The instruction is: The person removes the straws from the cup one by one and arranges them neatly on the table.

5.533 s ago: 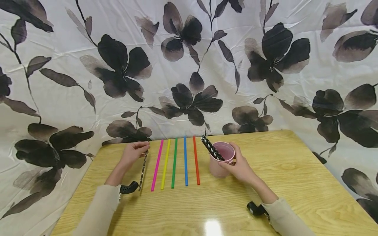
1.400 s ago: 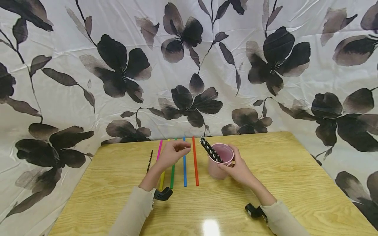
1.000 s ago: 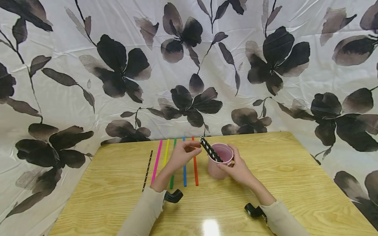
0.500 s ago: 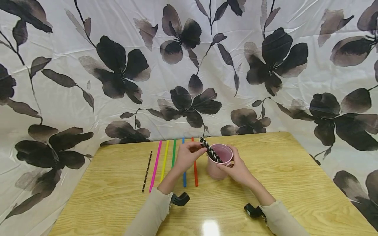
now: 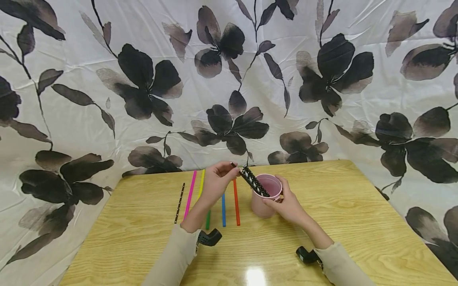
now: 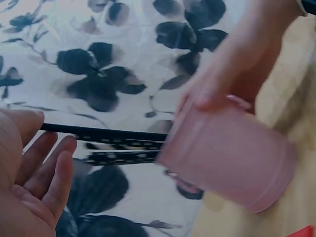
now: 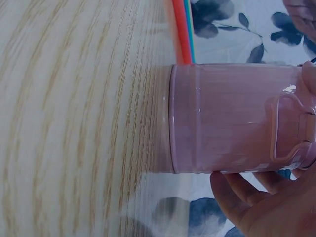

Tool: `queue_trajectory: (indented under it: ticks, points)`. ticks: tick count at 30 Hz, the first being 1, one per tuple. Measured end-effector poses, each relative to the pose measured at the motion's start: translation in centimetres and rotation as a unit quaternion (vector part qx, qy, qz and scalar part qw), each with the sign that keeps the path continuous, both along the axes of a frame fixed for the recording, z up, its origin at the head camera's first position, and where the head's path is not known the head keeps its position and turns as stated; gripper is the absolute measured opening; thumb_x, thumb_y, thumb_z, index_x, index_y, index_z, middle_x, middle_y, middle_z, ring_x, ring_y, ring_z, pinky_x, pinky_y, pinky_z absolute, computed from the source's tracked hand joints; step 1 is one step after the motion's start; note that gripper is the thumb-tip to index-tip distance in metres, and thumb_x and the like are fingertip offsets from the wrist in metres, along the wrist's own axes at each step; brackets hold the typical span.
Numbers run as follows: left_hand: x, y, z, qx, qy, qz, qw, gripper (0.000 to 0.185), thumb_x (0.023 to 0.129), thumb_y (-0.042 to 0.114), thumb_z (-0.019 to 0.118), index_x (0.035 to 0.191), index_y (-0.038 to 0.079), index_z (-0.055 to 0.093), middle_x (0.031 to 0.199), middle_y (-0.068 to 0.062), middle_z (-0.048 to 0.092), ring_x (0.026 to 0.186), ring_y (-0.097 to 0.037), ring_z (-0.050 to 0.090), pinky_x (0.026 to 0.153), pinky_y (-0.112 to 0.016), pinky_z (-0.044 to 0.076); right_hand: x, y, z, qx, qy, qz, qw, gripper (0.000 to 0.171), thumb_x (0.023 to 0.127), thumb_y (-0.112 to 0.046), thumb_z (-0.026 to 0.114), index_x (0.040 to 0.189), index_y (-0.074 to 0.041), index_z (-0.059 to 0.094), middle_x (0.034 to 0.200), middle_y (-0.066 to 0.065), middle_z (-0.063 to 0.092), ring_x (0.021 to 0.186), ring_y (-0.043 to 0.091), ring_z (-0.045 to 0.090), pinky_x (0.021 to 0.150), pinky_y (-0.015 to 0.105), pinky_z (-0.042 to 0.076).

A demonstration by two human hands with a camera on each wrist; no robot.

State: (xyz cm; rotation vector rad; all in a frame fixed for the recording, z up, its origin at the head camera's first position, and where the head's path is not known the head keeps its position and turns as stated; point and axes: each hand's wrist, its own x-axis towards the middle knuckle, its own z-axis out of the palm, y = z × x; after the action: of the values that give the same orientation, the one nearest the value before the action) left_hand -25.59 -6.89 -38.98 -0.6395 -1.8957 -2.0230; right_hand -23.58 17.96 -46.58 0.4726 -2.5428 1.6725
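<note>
My left hand [image 5: 214, 183] has come across from the far end of the row to the pink cup [image 5: 266, 194], and its fingertips now pinch the top of one of the black patterned straws [image 5: 255, 182] that lean out of the cup toward the left. A moment ago that hand was only closing in over the coloured straws; now it has the straw's tip between thumb and fingers, lifted a little above the table. My right hand [image 5: 288, 204] holds the cup as before, fingers curled round its side near the rim, keeping it upright on the wooden table [image 5: 358, 222]. The thin black straw [image 5: 179, 197] I set down lies at the left of the row, beside the pink straw [image 5: 188, 195], with the yellow, green, blue and red straw [image 5: 236, 202] partly hidden under my left forearm. I judge another patterned straw is about to come out and join the row.
</note>
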Motion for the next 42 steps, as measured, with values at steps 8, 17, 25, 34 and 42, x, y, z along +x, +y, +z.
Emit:
queue_trajectory:
  ticks: [8, 17, 25, 34, 42]
  points:
    - [0.3, -3.2, 3.5, 0.070, 0.010, 0.020, 0.9973, 0.013, 0.091, 0.004, 0.068, 0.101, -0.004, 0.066, 0.088, -0.012, 0.069, 0.079, -0.018, 0.070, 0.069, -0.034, 0.058, 0.0, 0.1, -0.1, 0.005, 0.003, 0.000, 1.000, 0.091, 0.084, -0.031, 0.078, 0.151, -0.013, 0.019, 0.140, 0.020, 0.044, 0.125, 0.034, 0.047, 0.097, 0.049, 0.044]
    - [0.5, -7.6, 7.3, 0.150, 0.028, 0.078, 0.9852, 0.030, 0.092, 0.002, 0.066, 0.120, 0.002, 0.055, 0.086, -0.009, 0.069, 0.081, -0.021, 0.071, 0.075, -0.033, 0.057, -0.2, -0.1, -0.1, 0.003, -0.003, 0.002, 1.000, 0.092, 0.084, -0.031, 0.079, 0.151, -0.013, 0.019, 0.141, 0.020, 0.043, 0.127, 0.034, 0.046, 0.098, 0.050, 0.042]
    - [0.4, -11.5, 8.0, 0.173, 0.013, 0.114, 0.9783, 0.025, 0.089, -0.001, 0.069, 0.109, 0.001, 0.054, 0.085, -0.012, 0.067, 0.070, -0.021, 0.070, 0.059, -0.030, 0.058, -0.1, 0.0, -0.1, 0.000, -0.003, 0.004, 1.000, 0.092, 0.084, -0.031, 0.079, 0.151, -0.013, 0.019, 0.140, 0.020, 0.044, 0.126, 0.033, 0.046, 0.098, 0.048, 0.043]
    - [-0.2, -15.4, 6.6, 0.131, -0.025, 0.156, 0.9787, 0.013, 0.088, 0.002, 0.071, 0.100, -0.002, 0.067, 0.081, -0.010, 0.068, 0.060, -0.014, 0.066, 0.052, -0.023, 0.054, 2.1, -0.7, 3.9, -0.004, -0.008, 0.017, 1.000, 0.085, 0.087, -0.015, 0.075, 0.149, 0.000, 0.019, 0.139, 0.032, 0.041, 0.126, 0.045, 0.043, 0.097, 0.051, 0.043]
    - [-0.3, -17.8, 4.6, 0.052, -0.102, 0.169, 0.9789, 0.014, 0.090, 0.008, 0.071, 0.103, 0.007, 0.072, 0.083, 0.000, 0.068, 0.064, -0.010, 0.067, 0.055, -0.020, 0.053, 2.3, -0.9, 4.0, 0.000, -0.010, 0.013, 1.000, 0.086, 0.087, -0.014, 0.075, 0.149, 0.001, 0.019, 0.139, 0.033, 0.040, 0.126, 0.046, 0.043, 0.096, 0.051, 0.044]
